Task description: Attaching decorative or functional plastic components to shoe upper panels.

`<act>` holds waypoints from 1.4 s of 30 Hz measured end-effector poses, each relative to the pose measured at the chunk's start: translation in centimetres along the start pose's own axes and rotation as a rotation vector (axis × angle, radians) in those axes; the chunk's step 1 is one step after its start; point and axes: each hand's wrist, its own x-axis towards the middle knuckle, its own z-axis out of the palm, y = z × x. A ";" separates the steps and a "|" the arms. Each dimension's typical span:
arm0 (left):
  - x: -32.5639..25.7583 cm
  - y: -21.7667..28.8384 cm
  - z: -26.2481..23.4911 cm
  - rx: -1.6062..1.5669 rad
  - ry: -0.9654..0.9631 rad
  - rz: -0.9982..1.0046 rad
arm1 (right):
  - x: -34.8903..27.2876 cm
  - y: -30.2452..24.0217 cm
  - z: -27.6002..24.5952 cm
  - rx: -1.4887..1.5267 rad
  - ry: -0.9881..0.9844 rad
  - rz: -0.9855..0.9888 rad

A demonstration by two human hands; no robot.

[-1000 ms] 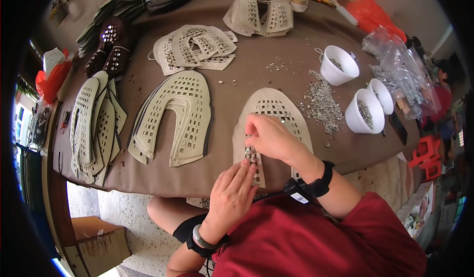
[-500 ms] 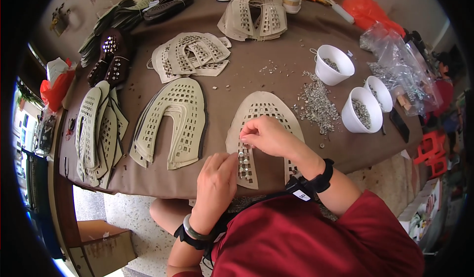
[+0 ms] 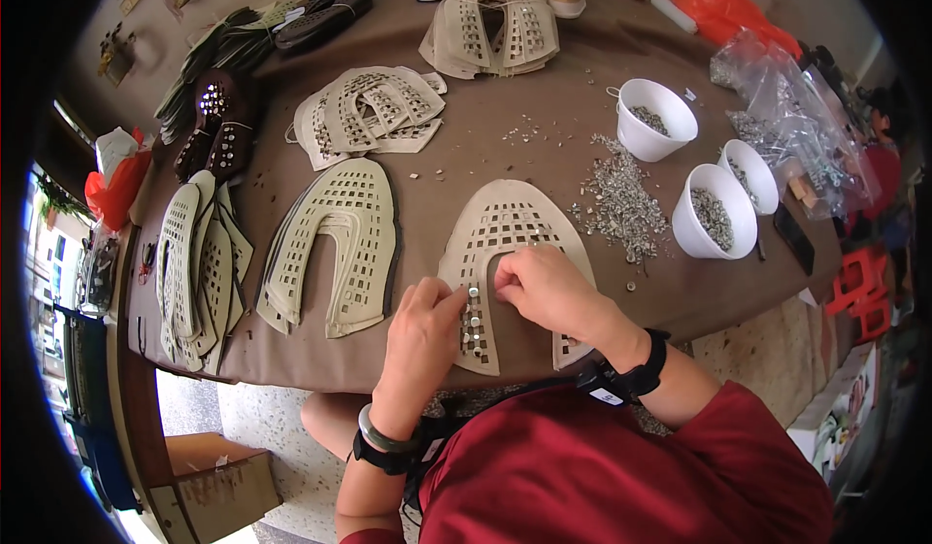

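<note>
Both hands work on one beige perforated shoe upper (image 3: 515,229) that lies flat at the near edge of the brown table (image 3: 544,98), just in front of the person. The left hand (image 3: 419,335) rests on its left leg, fingers curled down beside a short row of about four small silver studs (image 3: 473,319) set into the square holes. The right hand (image 3: 549,287) presses its fingertips against the inner edge of the cutout; it seems to pinch something small, though the fingers hide it, so I cannot tell what, if anything, either hand grips.

Three white cups (image 3: 656,117) stand to the right, each holding metal bits, with one loose heap of studs (image 3: 616,199) between them and the upper. One stack of matching uppers (image 3: 335,243) lies just left of the piece, another fans along the left edge (image 3: 199,263), a third sits farther back (image 3: 374,112), and a fourth stands at the far side (image 3: 495,15). Two dark studded pieces (image 3: 214,131) lie at the back left.

Bare cloth shows between the stacks, with open room mid-table. The uppers look stiff and matte, grid-punched and horseshoe-shaped.
</note>
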 end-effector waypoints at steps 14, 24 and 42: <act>-1.3 0.5 -1.0 0.085 -0.073 -0.006 | -1.2 0.3 -0.4 -0.216 -0.010 -0.118; -2.0 0.4 -0.3 0.145 -0.018 0.033 | -0.7 -0.1 0.2 -0.266 -0.014 -0.047; -2.8 -0.1 0.4 0.089 0.071 0.038 | 4.1 -1.4 1.2 -0.181 -0.279 -0.121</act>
